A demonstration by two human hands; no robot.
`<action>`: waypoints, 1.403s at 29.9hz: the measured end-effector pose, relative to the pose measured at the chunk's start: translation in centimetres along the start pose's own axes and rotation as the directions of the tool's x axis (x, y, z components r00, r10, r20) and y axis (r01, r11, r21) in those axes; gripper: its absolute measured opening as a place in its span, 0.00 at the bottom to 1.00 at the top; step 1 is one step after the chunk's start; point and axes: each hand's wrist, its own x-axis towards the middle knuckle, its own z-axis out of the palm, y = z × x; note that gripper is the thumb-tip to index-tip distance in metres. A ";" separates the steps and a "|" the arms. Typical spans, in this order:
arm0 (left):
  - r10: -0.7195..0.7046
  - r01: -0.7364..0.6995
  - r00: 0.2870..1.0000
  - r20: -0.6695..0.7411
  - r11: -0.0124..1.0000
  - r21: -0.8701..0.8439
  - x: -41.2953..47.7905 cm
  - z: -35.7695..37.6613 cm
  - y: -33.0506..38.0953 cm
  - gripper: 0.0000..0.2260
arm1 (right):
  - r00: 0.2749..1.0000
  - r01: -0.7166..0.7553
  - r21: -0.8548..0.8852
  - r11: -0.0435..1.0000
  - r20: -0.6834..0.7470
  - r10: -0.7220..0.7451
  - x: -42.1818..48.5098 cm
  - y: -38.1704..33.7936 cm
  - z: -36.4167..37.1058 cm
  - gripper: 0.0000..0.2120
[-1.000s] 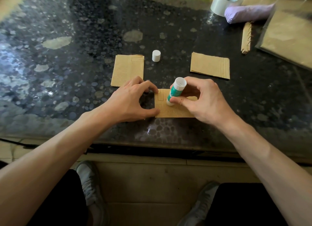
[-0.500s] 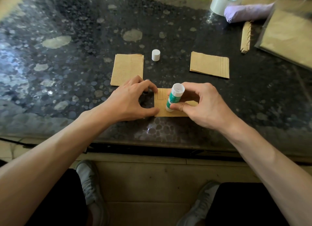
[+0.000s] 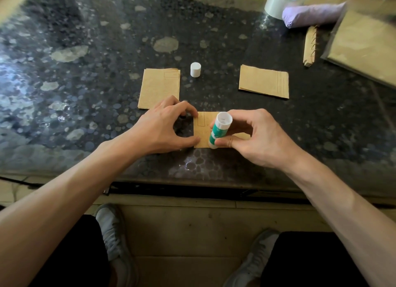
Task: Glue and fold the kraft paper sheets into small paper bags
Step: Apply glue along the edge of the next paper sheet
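At the left of the tabletop [image 3: 85, 98] a left stack [image 3: 158, 87] of kraft paper is laid flat, and its near right corner is covered by the left hand [image 3: 165, 126]. A white cap [image 3: 195, 69] is stood upright just beside the stack's far right corner.

The left hand is held in an arch with nothing grasped. Its index fingertip is set at the far left corner of the sheet [image 3: 202, 132] and its thumb on the near left corner. The sheet is thus pinned flat near the tabletop's front edge, between the two hands. Its right part is hidden under the right hand [image 3: 259, 139].

The glue stick [image 3: 220, 129] is tilted, and its lower end is touching the sheet at the near edge, just right of the left thumb. It is gripped between the thumb and curled fingers of the right hand.

Beyond that hand, well apart from it, a right stack [image 3: 264, 81] is laid flat. At the far right a tape roll [image 3: 280, 0], a purple bundle [image 3: 312, 14], a kraft strip [image 3: 309, 46] and a clear bag [image 3: 364, 42] of kraft paper are seen.
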 end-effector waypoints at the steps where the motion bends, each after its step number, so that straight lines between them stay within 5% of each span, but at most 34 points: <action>1: 0.001 -0.001 1.000 -0.002 1.000 -0.002 0.0 0.0 0.0 0.29 | 1.000 0.002 -0.002 1.000 -0.001 -0.002 -0.1 0.0 0.0 0.15; 10: -0.002 0.002 1.000 -0.001 1.000 -0.015 0.1 0.0 -0.2 0.32 | 0.998 -0.052 0.155 0.987 -0.030 0.057 -0.8 0.2 0.3 0.13; 15: -0.005 0.005 1.000 0.009 1.000 -0.028 0.2 0.0 -0.1 0.32 | 0.960 0.003 0.409 0.912 -0.257 0.112 -0.4 0.6 -0.4 0.10; 19: -0.015 0.015 1.000 0.022 0.999 -0.030 0.1 -0.1 0.0 0.29 | 0.937 0.030 0.238 0.971 -0.346 0.056 0.7 1.0 -0.3 0.13; 25: -0.013 0.013 1.000 0.013 1.000 -0.027 0.1 -0.1 0.1 0.29 | 0.966 -0.024 0.026 0.999 -0.256 0.030 1.7 1.3 0.9 0.15; 42: -0.008 0.009 1.000 0.015 1.000 -0.029 0.1 -0.1 0.0 0.29 | 0.981 -0.039 -0.044 0.998 -0.189 0.030 1.4 1.2 0.4 0.17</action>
